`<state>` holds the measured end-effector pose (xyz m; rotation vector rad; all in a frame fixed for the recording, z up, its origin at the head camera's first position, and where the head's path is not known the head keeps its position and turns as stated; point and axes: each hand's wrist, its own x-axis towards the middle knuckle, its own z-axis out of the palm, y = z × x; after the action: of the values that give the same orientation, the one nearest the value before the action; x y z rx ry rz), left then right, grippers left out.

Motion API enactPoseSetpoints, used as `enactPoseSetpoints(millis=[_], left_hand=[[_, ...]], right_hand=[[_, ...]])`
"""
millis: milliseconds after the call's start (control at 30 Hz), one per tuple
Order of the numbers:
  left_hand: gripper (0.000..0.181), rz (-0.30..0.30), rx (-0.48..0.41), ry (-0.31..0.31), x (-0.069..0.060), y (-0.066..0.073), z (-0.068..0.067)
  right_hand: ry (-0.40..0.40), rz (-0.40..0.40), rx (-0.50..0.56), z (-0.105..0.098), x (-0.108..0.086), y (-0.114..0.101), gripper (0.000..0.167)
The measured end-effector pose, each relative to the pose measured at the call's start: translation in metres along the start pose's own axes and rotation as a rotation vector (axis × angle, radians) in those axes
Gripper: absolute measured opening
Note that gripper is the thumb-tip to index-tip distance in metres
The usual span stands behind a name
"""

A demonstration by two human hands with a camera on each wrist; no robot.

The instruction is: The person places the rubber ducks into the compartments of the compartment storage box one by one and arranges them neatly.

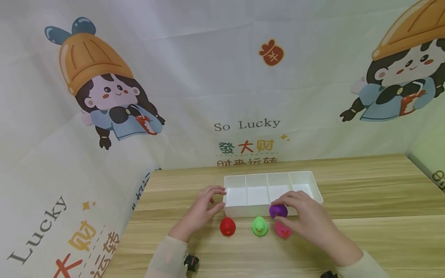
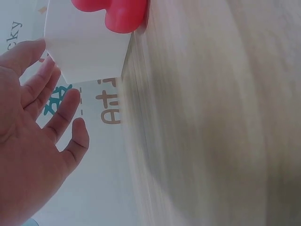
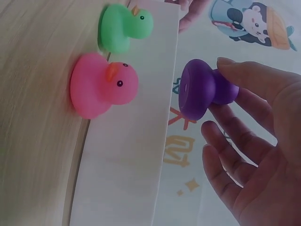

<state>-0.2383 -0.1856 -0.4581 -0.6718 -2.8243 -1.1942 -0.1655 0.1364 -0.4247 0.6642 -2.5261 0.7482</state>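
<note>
Purple duck [image 3: 197, 89] is up off the worktop [image 1: 368, 185], pinched by the head in the right hand [image 1: 304, 216]: thumb one side, fingers [image 3: 242, 134] the other, lower ones loosely bent w/ nothing in them. Flat base hangs below the grip, small hole in it. Whether it's over the box's near rim or just this side, can't quite tell from here.

Prob. hollow soft vinyl, so v. light, a bit squashy, hard to break. Matte skin shouldn't slip much. Best hold is imo the narrow neck under the round head, w/ a light pinch b/c a hard squeeze would dent it; the wide body stops fingers sliding down.

Just below the right fingers sits the pink duck [image 1: 283, 231], then the green duck [image 1: 260, 226] toward the left hand, same smooth rounded build. Left hand [image 1: 201, 204] has its fingers parted and relaxed round the left end of the white box [image 1: 243, 211], gripping no duck; red duck [image 1: 227, 227] is just nearside of them. Box looks like thin stiff plastic, straight walls, four compartments, prob. light enough to skid if nudged. Worktop's wood-grained, smooth-looking.
</note>
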Motion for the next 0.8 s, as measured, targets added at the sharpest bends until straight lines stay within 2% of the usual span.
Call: enactPoseSetpoints(millis=[267, 467, 667, 800], left_hand=[[0.029, 0.039, 0.010, 0.008, 0.001, -0.002, 0.000], [0.029, 0.008, 0.021, 0.011, 0.001, -0.001, -0.001], [0.029, 0.018, 0.021, 0.013, 0.001, 0.001, -0.001], [0.030, -0.005, 0.013, 0.000, 0.000, 0.001, 0.000]], right_hand=[[0.001, -0.019, 0.033, 0.007, 0.008, -0.004, 0.034], [-0.007, -0.018, 0.039, 0.009, 0.012, -0.007, 0.032], [-0.015, -0.010, 0.043, 0.012, 0.017, -0.009, 0.032], [-0.023, -0.008, 0.047, 0.014, 0.019, -0.011, 0.032]])
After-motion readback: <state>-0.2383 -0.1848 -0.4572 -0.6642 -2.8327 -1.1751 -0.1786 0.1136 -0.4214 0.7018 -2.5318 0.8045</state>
